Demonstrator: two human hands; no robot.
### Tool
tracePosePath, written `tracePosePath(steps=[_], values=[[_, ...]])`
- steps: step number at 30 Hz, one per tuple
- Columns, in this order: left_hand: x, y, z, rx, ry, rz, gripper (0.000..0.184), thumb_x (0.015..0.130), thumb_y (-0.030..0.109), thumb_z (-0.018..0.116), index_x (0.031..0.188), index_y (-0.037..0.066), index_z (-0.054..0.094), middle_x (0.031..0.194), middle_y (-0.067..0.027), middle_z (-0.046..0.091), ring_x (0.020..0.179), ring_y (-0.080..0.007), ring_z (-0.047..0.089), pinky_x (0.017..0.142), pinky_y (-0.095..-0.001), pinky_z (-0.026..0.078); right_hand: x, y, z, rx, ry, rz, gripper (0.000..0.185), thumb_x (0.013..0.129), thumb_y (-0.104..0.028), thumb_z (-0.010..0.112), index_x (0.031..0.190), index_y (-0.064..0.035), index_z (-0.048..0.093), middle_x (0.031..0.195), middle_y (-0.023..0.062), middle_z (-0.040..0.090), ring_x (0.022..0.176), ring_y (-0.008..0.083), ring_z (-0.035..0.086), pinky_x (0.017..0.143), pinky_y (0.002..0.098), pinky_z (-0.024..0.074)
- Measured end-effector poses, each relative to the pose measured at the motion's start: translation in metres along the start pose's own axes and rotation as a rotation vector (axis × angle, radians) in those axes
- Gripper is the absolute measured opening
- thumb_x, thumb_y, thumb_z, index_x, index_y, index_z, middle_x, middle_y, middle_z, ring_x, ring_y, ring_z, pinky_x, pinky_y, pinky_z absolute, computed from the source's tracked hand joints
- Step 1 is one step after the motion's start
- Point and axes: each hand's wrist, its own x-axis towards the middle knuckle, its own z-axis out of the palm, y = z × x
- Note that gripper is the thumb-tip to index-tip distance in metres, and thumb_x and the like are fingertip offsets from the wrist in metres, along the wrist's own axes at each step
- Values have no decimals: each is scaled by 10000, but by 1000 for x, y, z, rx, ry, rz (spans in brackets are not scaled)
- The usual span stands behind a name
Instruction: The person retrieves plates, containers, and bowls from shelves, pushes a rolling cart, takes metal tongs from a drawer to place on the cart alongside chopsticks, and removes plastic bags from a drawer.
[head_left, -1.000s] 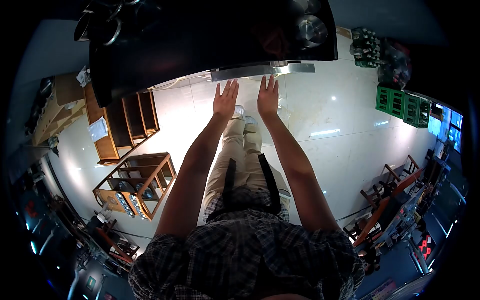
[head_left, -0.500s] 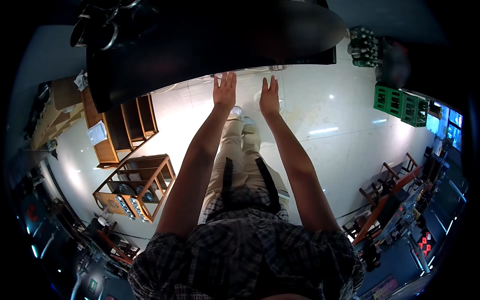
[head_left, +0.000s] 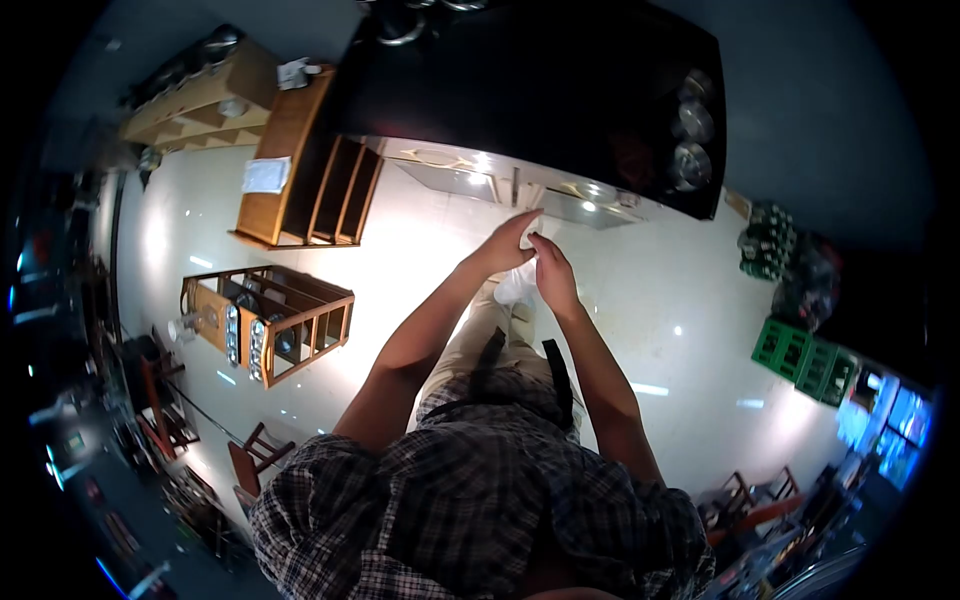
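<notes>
My left hand [head_left: 506, 246] is out in front of me with its fingers stretched and the thumb apart. Close beside it, my right hand [head_left: 554, 272] has its fingers extended, and their tips come near the left hand. I see nothing held in either one. Both hands are just short of the lit front of a dark-topped counter [head_left: 540, 90], above the pale floor. A white shoe [head_left: 515, 287] shows beneath them.
A wooden shelf cabinet [head_left: 283, 205] stands left of the counter, and a wooden trolley [head_left: 285, 300] below it. Round, shiny vessels [head_left: 692, 125] sit at the counter's right end. Green crates [head_left: 800, 360] and green bottles [head_left: 768, 240] are at the right.
My hands have come closer together and turned inward, the left one moving right. My view has shifted, so more of the counter and its front shows.
</notes>
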Motion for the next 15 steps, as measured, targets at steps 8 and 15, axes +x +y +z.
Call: tracePosePath(steps=[8, 15], values=[[-100, 19, -40, -277, 270, -222, 270, 833, 129, 626, 1060, -14, 598, 921, -80, 641, 865, -151, 582, 794, -287, 466, 9, -73, 23, 185, -174, -261, 441, 760, 107, 502, 1166, -60, 539, 1145, 152, 563, 1051, 335, 558, 871, 384, 483], [-185, 0, -69, -345, 601, -402, 168, 804, 155, 685, 845, 4, 624, 712, -53, 598, 677, -111, 528, 642, -267, 452, 5, -124, 80, 148, -298, -216, 335, 842, -42, 546, 1175, -84, 538, 1059, 159, 602, 972, 335, 598, 804, 394, 497]])
